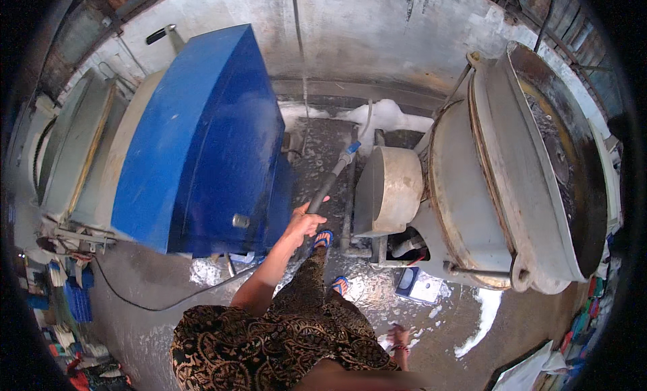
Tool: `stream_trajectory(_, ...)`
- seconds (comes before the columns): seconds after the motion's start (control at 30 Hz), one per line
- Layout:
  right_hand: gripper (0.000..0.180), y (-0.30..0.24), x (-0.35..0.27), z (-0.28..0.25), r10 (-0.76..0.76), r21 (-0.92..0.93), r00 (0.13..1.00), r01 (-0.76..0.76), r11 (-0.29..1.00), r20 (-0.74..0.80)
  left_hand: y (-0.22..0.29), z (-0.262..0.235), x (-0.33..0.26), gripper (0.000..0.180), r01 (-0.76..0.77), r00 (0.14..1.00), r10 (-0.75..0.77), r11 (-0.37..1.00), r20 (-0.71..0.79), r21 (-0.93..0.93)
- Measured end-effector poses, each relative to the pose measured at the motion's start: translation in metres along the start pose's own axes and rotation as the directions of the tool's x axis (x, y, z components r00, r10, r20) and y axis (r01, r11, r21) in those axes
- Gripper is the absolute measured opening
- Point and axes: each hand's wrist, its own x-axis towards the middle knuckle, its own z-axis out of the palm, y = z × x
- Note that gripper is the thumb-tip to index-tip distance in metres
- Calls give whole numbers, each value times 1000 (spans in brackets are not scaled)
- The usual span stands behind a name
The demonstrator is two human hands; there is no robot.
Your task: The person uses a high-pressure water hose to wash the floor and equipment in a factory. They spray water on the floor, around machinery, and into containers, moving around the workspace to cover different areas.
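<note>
Left hand (304, 224): its fingers are wrapped tight around a grey pipe, maybe because a wet pipe could slip.
Grey pipe (327, 189): it is in front of the person, between the two big machines, its far end tipped toward the wall (350, 47). Held out like this, it likely keeps splashes off the legs.
Blue tap (353, 147): it sits near the pipe's far end, probably to turn water on and off. A pale arc (368, 114) curves past it; it looks like water.
Right hand (397, 336): it hangs low by the person's side, fingers loose and a bit apart, nothing seen in them. Perhaps it helps with balance.
Black hose (162, 308): it lies curved on the floor, maybe so the pipe has room to move. I cannot tell if it joins the pipe.
Foam (387, 114): white heaps sit by the wall, where the pipe points.
Big drum (472, 189): it stands on the right, its round mouth turned outward, maybe for easy filling.
Blue cover (222, 141): it stands on the left, perhaps hiding moving parts.
Sandals (324, 239): one foot is ahead, maybe to stand steady.
</note>
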Motion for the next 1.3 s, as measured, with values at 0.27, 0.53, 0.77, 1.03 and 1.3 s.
stream_trajectory(0.27,38,-8,-66,73,215,-60,976,-212,975,31,-29,-51,121,62,227,971,-196,930,133,-288)
stream_trajectory(0.53,40,-84,-113,93,237,237,970,-218,947,-54,-28,-23,178,60,131,991,-132,956,14,-261)
stream_trajectory(0.77,39,-102,-143,116,219,130,976,-217,967,2,-22,-20,197,55,101,971,-139,976,-195,-193)
stream_trajectory(1.03,34,-132,-132,126,264,179,964,-264,948,27,27,-19,189,55,86,996,-85,977,-9,197)
stream_trajectory(1.3,33,-153,-164,151,232,-26,969,-235,972,-87,51,-47,189,52,163,986,-163,987,-28,5)
